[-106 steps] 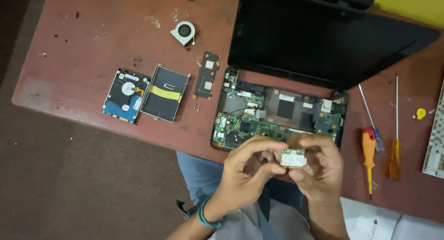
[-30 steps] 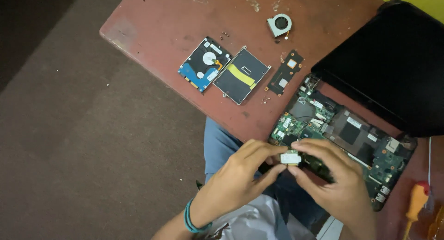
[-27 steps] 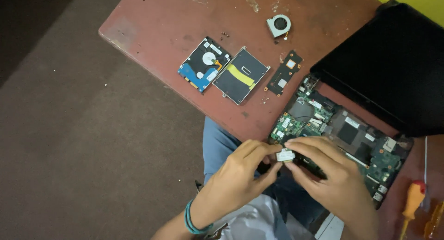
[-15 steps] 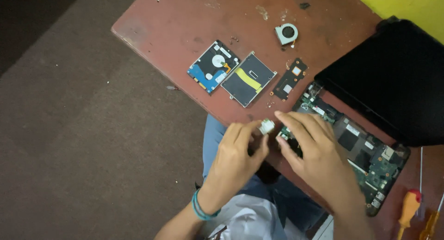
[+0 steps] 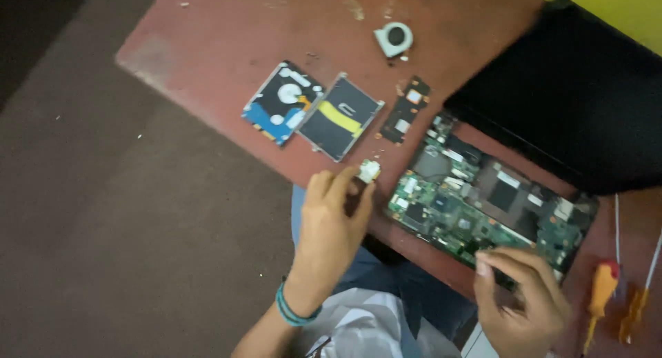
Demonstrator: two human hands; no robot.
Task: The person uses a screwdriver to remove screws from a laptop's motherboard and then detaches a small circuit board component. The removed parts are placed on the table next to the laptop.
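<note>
Left hand pinches a small pale rectangular card module at its fingertips, held over the reddish worn table's front edge, just left of the exposed green laptop motherboard. Module blurred, detail unreadable. Right hand, fingers curled and holding nothing visible, touches the board's near edge; palm partly cut off by the frame.

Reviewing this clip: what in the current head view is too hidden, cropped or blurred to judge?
- Small pale part at the left hand fingertips: motion blur, too small to identify.
- Right hand at the open laptop's circuit board: its fingers cover the near edge; contact unclear.
- Laptop screen: cut off by the right edge.
- Screwdrivers: blurred, tips indistinct, partly cropped at the right edge.
- Hard drive label: too small.
</note>
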